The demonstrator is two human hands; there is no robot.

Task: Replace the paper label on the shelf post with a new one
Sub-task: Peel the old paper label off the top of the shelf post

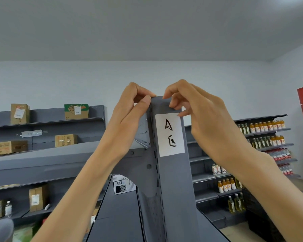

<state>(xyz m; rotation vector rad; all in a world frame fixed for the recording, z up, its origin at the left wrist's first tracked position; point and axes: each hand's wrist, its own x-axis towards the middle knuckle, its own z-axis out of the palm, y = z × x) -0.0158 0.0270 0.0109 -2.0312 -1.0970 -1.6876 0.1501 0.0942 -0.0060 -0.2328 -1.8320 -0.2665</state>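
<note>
White paper label [170, 134] on grey shelf post [175, 180]

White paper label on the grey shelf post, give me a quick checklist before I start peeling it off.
1. White paper label with handwritten black marks in full view on the grey metal shelf post: ok.
2. Label lying flat, no corner lifted yet: ok.
3. Right hand fingertips at the label's top right corner: ok.
4. Left hand steadying the post's top left edge: ok.
5. Tape or glue holding the label: cannot tell.
6. New replacement label within reach: cannot tell, none in view.
</note>
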